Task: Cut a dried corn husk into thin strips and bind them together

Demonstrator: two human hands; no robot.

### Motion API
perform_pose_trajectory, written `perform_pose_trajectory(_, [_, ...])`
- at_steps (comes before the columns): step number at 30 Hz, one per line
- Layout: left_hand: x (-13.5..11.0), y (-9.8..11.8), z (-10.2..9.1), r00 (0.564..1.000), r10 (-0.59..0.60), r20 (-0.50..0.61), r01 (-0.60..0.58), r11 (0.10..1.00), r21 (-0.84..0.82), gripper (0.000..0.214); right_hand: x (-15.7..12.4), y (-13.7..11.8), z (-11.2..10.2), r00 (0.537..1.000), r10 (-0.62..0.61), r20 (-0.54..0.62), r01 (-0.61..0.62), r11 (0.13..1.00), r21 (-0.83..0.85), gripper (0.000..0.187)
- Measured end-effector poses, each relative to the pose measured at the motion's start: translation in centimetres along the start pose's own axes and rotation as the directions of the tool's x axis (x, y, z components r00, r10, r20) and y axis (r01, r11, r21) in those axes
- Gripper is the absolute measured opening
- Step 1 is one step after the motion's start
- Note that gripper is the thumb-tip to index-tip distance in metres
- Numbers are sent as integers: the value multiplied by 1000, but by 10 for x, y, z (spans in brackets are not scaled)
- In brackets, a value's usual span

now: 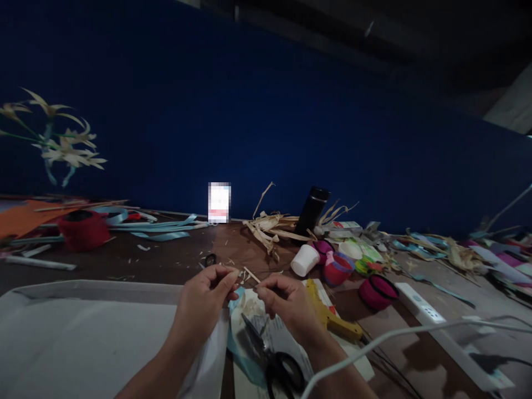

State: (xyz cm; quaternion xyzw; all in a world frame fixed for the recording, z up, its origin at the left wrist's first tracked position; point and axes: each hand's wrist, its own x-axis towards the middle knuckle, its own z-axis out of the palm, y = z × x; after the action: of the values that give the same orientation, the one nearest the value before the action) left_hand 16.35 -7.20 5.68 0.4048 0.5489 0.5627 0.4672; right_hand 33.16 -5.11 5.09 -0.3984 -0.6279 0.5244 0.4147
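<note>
My left hand [210,293] is raised over the table with thumb and forefinger pinched together; whatever lies between them is too small to make out. Close by on the right, my right hand [286,302] pinches a thin pale stick [251,275], whose free end points up and to the left. The two hands are apart. Below them, open scissors [268,352] with black handles lie on printed paper [286,338] and a light blue sheet. Just right of my right hand rests a yellow glue gun [338,327].
A white tray [95,291] fills the left front. Behind are dried husks [272,224], a black bottle [311,213], a white cup [305,260] and small red and pink containers. At right, a white cable [399,332] crosses a power strip [415,302]. Husk flowers [68,147] stand far left.
</note>
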Motion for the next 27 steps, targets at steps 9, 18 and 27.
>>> perform_pose_trajectory(9, [-4, 0, 1, 995, 99, -19, -95, 985, 146, 26, 1, 4, -1, 999, -38, 17, 38, 999, -8, 36])
perform_pose_trajectory(18, [-4, -3, 2, 992, 125, -22, -119, 977, 178, 26, 4, 2, 2, 999, 34, -12, -34, 999, -13, 29])
perform_pose_trajectory(27, [-7, 2, 5, 997, 82, -7, -81, 991, 103, 27, 6, 9, 2, 999, 10, -37, -11, 999, -33, 27])
